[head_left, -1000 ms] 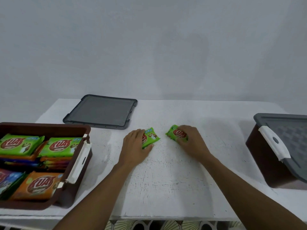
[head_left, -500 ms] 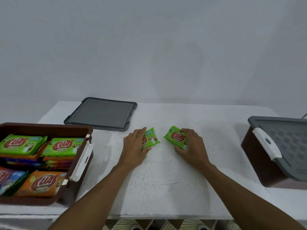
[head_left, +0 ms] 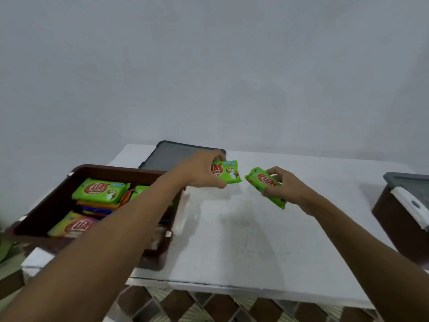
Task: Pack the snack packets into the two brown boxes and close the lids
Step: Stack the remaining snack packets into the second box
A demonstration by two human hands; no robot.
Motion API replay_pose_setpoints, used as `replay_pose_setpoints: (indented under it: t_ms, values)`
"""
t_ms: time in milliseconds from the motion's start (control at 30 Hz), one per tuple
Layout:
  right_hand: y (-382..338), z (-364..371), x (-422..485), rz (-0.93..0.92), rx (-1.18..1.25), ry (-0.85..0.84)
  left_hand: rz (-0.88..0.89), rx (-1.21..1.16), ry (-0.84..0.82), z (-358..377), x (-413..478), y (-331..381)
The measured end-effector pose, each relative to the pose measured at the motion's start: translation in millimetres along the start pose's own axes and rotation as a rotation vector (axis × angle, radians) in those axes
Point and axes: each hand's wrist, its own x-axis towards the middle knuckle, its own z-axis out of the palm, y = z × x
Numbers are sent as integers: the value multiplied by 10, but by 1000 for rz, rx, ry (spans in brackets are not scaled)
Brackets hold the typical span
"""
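My left hand (head_left: 201, 171) grips a green snack packet (head_left: 228, 171) and holds it above the white table (head_left: 243, 240). My right hand (head_left: 286, 188) grips a second green packet (head_left: 264, 184), tilted, just to the right of the first. An open brown box (head_left: 58, 205) stands at the left, holding several green, orange and purple packets; my left forearm crosses over its right side. A second brown box (head_left: 399, 224) at the right edge has its grey lid on and a white latch (head_left: 411, 205).
A loose grey lid (head_left: 171, 156) lies flat at the back of the table, partly behind my left hand. A bare wall rises behind the table. Patterned floor tiles (head_left: 209, 305) show below the front edge.
Both hands have lifted their green packets off the table. The view has swung so the open box sits closer to the middle.
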Motion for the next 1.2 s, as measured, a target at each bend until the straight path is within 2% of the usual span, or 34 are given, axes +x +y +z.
replay_pose_setpoints:
  t_ms: [100, 233, 333, 433, 533, 633, 767, 900, 1200]
  values:
    - [-388, 245, -91, -43, -45, -69, 65, 30, -33, -367, -394, -251]
    - [-1059, 805, -217, -142, -82, -156, 7, 62, -165, -867, -954, -811]
    - [-1477, 1248, -288, -251, -243, -216, -41, 101, -288, -1064, -1281, -1258]
    - [-1736, 1711, -315, -361, -436, -256, -35, 119, -336, -1102, -1510, -1609]
    - [-1754, 2116, -276, -414, -673, -241, -13, 102, -369, -1069, -1653, -1853]
    - [-1700, 2357, -271, -359, -920, -225, 50, 207, -419, -1081, -1716, -2041]
    - [-1601, 2505, -323, -337, -941, -108, 107, 302, -487, -1064, -1714, -2052]
    - [-1448, 2600, -368, -356, -1069, 55, 156, 405, -390, -984, -1785, -2130]
    - [-1315, 2519, -288, -374, -1117, 49, 146, 451, -361, -1006, -1866, -2157]
